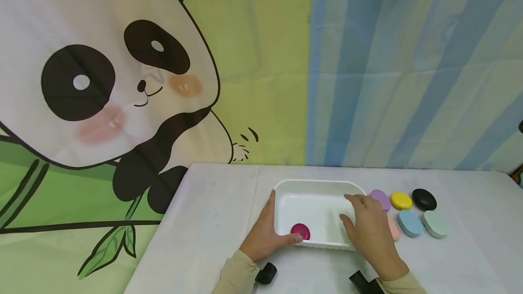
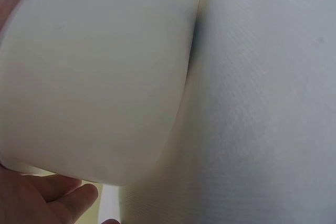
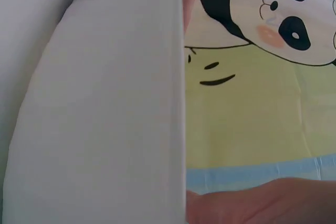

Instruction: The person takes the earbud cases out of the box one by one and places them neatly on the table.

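Note:
A white rectangular tray (image 1: 314,198) sits on the table with a magenta disc (image 1: 300,230) in its front left corner. My left hand (image 1: 265,232) grips the tray's left front corner, its thumb over the front rim by the disc and its fingers along the left side. Reaching over the right end of the tray, my right hand (image 1: 369,228) has its thumb and fingertips apart above the inside, with nothing visible between them. The wrist views mostly show the tray's outer wall (image 2: 100,77); in the right one, part of the right hand (image 3: 262,200) appears beyond the rim.
Right of the tray lie smooth flat pieces: purple (image 1: 380,198), yellow (image 1: 401,200), black (image 1: 424,199), blue (image 1: 410,223), mint (image 1: 435,224) and pink (image 1: 394,229), the last partly hidden by the right hand. A panda-printed curtain (image 1: 261,58) hangs behind the white-covered table (image 1: 196,235).

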`<state>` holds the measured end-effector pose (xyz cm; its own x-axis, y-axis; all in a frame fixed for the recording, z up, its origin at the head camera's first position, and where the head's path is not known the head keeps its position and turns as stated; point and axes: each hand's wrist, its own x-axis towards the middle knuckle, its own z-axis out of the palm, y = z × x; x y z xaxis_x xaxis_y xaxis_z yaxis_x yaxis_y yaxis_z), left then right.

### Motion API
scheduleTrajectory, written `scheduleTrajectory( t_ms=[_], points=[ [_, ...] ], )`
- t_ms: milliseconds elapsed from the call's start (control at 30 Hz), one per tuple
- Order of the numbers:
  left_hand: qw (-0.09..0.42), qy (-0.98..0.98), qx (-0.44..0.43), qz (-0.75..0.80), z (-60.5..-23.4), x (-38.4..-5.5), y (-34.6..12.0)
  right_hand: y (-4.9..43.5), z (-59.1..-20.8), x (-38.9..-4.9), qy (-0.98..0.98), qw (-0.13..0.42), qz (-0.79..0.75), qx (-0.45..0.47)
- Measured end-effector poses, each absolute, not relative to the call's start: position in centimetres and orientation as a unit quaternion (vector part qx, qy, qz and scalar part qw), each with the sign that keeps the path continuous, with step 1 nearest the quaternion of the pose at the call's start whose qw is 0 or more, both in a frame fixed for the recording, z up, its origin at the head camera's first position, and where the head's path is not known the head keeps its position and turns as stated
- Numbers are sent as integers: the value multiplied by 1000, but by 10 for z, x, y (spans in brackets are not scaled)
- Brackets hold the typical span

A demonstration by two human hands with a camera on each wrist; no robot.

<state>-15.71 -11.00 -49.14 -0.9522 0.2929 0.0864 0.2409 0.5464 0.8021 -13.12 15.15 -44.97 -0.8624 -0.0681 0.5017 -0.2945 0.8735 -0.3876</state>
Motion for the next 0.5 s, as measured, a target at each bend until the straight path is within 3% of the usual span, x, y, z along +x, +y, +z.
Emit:
scheduleTrajectory(
  t_ms=[500],
  points=[
    [15,876,164,454,-493,-158,-110,103,-456,-139,-942,132,261,164]
  ],
)
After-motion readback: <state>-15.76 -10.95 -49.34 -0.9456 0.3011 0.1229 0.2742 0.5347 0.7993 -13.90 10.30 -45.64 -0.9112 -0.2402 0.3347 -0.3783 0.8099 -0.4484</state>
